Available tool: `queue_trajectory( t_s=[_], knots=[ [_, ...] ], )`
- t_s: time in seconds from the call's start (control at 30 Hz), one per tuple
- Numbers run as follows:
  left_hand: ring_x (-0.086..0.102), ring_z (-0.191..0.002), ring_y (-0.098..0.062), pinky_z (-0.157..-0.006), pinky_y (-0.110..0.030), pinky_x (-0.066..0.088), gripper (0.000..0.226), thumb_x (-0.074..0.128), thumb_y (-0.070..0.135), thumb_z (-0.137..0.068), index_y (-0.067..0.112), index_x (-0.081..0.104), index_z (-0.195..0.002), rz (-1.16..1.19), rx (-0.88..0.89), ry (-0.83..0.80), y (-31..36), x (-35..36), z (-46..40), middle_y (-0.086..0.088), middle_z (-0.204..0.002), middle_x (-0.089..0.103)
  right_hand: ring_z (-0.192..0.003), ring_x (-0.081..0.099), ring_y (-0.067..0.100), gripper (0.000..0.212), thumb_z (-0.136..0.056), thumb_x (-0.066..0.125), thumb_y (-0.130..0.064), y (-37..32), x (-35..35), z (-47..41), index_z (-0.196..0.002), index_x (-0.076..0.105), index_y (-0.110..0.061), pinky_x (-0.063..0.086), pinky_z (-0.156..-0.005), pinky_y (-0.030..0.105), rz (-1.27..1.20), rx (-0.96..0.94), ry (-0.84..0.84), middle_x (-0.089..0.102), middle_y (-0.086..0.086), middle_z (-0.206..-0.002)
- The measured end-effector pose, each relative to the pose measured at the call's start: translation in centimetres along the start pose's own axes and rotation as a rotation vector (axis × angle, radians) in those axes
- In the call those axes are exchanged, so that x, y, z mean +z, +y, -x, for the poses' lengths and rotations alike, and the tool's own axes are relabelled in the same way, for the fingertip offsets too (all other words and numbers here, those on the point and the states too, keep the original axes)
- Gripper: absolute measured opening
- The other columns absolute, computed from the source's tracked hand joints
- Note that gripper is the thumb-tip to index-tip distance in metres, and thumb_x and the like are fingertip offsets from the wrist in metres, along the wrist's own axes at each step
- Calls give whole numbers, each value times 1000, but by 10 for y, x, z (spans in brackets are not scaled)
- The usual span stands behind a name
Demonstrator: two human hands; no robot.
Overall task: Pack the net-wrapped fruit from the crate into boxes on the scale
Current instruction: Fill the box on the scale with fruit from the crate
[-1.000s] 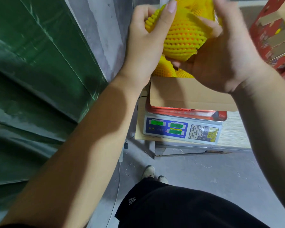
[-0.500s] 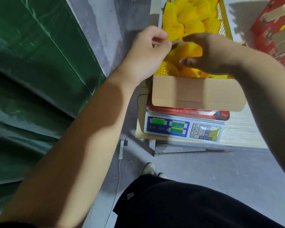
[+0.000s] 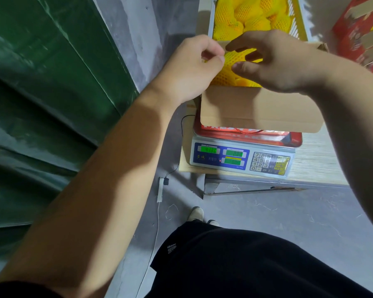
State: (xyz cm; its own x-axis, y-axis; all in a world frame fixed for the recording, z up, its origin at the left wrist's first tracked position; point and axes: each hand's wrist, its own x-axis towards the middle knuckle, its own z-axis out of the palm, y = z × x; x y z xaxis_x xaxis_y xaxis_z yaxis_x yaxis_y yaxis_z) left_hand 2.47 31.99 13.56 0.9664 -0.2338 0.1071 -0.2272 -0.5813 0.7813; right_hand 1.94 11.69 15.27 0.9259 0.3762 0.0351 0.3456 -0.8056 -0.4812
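Net-wrapped fruit (image 3: pixel 235 67) is seen inside the open box (image 3: pixel 261 108) on the scale (image 3: pixel 241 159). The netting is pinched by the curled left hand (image 3: pixel 194 67); the right hand (image 3: pixel 274 61) is spread loosely above the fruit. More fruit is held in the crate (image 3: pixel 297 24) behind.

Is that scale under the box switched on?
On. The scale has three green displays lit with digits, though they are too blurred to read. The box sits on its pan.
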Motion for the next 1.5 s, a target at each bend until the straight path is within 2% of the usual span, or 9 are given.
queue_trajectory(
  t_s=[0.33,0.67,0.8,0.87,1.0,1.1,1.3,1.4,1.5],
  knots=[
    [60,-100,8,-82,-1,43,17,60,22,-105,20,72,-117,0,53,21,4,-3,2,17,-109,64,-118,55,5,41,-104,60,-29,-2,-1,1,-143,58,-15,43,-95,17,-75,-55,96,59,1,-141],
    [63,-100,3,-83,-6,46,15,61,22,-104,22,71,-115,58,53,18,0,-3,-6,17,-106,65,-119,60,10,38,-102,62,-28,7,-4,-2,-138,62,-14,50,-103,27,-127,-40,157,63,3,-134],
    [63,-103,4,-78,0,45,17,59,22,-105,25,70,-119,98,0,27,-11,-8,-14,15,-112,68,-107,66,16,37,-98,60,-22,23,-10,-13,-134,63,-17,54,-92,24,-141,106,301,66,3,-124],
    [64,-103,5,-76,0,45,18,59,23,-106,27,70,-119,121,-30,31,-18,-10,-17,15,-111,69,-105,67,25,40,-95,61,-24,37,-11,-23,-135,62,-19,55,-92,37,-77,207,353,67,4,-127],
    [60,-102,14,-74,1,44,17,58,25,-105,31,69,-117,118,-55,7,-30,-7,-27,19,-109,68,-127,54,42,72,-89,74,-36,54,-3,-50,-153,41,-26,45,-105,57,150,352,55,53,17,-144],
    [63,-107,2,-87,-18,52,16,58,27,-106,34,68,-116,97,-40,-49,-34,-2,-38,16,-114,68,-131,44,46,97,-82,79,-48,62,18,-70,-160,27,-25,38,-110,52,335,371,-170,45,21,-143],
    [48,-128,-23,-106,-43,36,27,54,42,-105,40,61,-130,-263,-2,-201,-32,17,-57,10,-134,59,-115,46,39,80,-73,80,-47,66,31,-78,-135,40,-15,40,-97,51,403,258,-33,50,14,-126],
    [47,-128,-18,-108,-46,27,30,53,49,-104,45,54,-134,-325,12,-200,-27,26,-67,18,-137,58,-112,52,37,76,-72,72,-53,65,26,-72,-132,38,-21,42,-94,49,289,160,-4,58,8,-124],
    [48,-123,-1,-113,-43,36,30,57,47,-104,48,53,-133,-34,-48,-188,-28,34,-73,28,-133,56,-113,55,31,89,-68,66,-58,76,13,-62,-148,41,-27,47,-97,48,6,109,49,52,7,-123]
  ],
)
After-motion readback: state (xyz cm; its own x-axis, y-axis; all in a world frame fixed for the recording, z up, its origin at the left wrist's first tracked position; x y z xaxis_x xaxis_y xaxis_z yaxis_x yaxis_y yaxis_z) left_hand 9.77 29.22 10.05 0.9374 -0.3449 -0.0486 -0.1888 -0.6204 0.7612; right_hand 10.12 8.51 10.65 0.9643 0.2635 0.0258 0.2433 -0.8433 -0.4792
